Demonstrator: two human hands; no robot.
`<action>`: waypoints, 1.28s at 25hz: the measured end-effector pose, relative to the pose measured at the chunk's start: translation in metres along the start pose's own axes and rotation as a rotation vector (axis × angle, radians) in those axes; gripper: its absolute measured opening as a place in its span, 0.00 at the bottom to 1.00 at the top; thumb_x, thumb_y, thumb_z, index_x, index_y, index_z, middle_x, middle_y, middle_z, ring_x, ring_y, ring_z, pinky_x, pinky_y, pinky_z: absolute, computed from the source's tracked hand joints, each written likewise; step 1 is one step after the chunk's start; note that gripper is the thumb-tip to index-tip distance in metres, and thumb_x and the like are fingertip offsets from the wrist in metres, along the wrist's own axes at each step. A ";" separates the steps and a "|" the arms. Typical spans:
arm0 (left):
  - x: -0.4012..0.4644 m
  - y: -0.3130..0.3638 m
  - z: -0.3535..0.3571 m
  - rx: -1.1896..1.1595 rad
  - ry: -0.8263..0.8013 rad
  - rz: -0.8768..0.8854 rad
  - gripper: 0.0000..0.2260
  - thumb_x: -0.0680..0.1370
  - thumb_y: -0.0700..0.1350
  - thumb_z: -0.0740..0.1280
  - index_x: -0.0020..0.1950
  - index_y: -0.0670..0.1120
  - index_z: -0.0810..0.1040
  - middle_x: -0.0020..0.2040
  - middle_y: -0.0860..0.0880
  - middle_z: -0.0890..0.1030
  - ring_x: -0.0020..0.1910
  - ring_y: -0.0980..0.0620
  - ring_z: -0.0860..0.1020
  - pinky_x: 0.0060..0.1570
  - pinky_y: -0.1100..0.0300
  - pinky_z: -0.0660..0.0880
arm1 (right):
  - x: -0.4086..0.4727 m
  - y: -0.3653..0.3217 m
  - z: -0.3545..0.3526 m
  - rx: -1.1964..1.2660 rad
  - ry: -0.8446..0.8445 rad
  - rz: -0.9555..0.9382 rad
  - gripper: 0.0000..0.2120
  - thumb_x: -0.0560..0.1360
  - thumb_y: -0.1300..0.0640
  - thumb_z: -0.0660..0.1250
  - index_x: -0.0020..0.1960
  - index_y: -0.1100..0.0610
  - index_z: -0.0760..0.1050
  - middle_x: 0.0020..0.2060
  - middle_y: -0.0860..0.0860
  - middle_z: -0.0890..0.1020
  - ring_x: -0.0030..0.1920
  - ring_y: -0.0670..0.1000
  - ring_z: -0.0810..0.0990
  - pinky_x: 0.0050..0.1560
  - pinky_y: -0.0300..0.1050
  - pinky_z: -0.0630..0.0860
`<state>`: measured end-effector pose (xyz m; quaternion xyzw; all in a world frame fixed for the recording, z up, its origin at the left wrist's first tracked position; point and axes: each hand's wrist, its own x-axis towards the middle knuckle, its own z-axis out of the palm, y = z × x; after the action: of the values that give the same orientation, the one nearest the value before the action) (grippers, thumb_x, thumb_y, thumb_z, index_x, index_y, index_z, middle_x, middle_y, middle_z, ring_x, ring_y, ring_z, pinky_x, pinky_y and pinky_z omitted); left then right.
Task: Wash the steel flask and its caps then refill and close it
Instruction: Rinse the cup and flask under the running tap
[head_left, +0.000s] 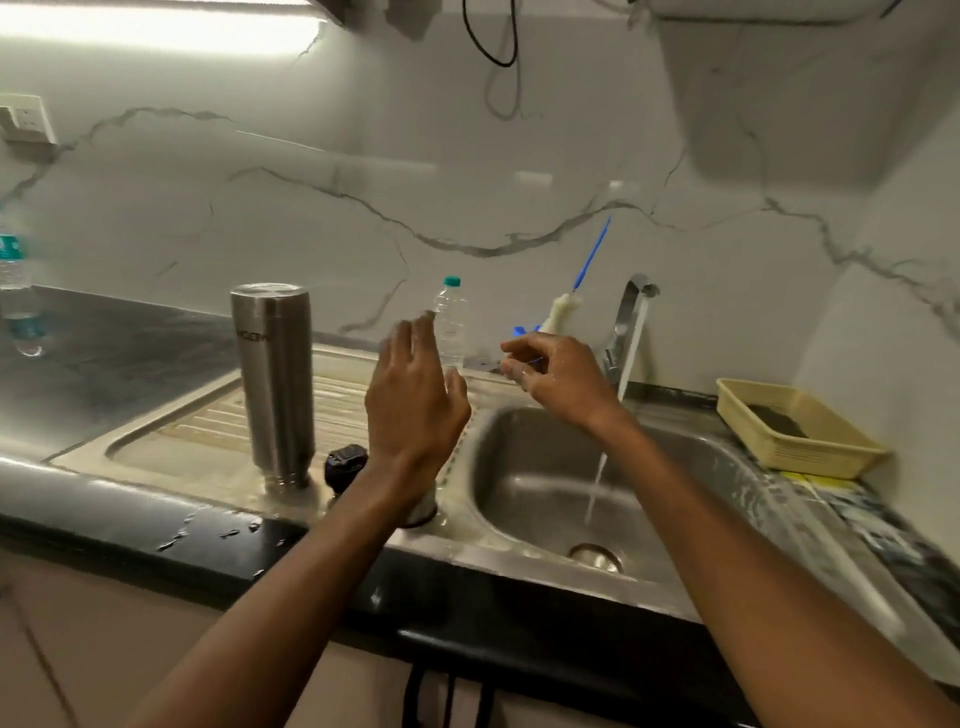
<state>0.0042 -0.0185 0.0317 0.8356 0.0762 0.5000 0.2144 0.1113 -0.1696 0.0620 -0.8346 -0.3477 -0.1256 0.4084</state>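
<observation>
1. The flask stands upside down on the draining board, at nine o'clock from the sink; it looks washed and draining.
2. A black cap lies beside it.
3. Left hand spread, empty; right hand loosely curled, its grip unclear.
4. The tap runs; refilling and closing remain.

Steel flask, standing inverted on the draining board: dark lettering runs across its upper body, upside down and too blurred to read. Far-left plastic bottle: teal label, print illegible.
</observation>
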 end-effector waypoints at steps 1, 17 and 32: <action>0.001 0.009 0.020 -0.021 -0.058 -0.007 0.26 0.77 0.42 0.71 0.74 0.43 0.68 0.65 0.41 0.76 0.61 0.42 0.77 0.55 0.47 0.80 | -0.005 0.013 -0.010 -0.020 0.018 0.024 0.15 0.79 0.54 0.73 0.64 0.55 0.81 0.55 0.51 0.86 0.53 0.47 0.83 0.60 0.45 0.81; -0.012 0.042 0.205 -0.138 -0.595 -0.081 0.04 0.81 0.43 0.67 0.54 0.47 0.74 0.47 0.49 0.77 0.43 0.53 0.78 0.45 0.58 0.79 | 0.066 0.212 -0.079 -0.307 0.311 0.454 0.06 0.80 0.56 0.71 0.55 0.54 0.84 0.50 0.52 0.86 0.45 0.51 0.83 0.50 0.45 0.80; -0.010 0.023 0.222 -0.158 -0.599 -0.067 0.04 0.80 0.45 0.67 0.52 0.49 0.74 0.45 0.51 0.76 0.41 0.53 0.77 0.41 0.58 0.79 | 0.118 0.257 -0.063 -0.185 0.365 0.472 0.13 0.78 0.50 0.74 0.41 0.58 0.84 0.36 0.51 0.85 0.28 0.46 0.83 0.26 0.31 0.72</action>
<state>0.1902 -0.1050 -0.0570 0.9235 -0.0018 0.2285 0.3082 0.3769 -0.2708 0.0071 -0.8895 -0.0524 -0.2063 0.4043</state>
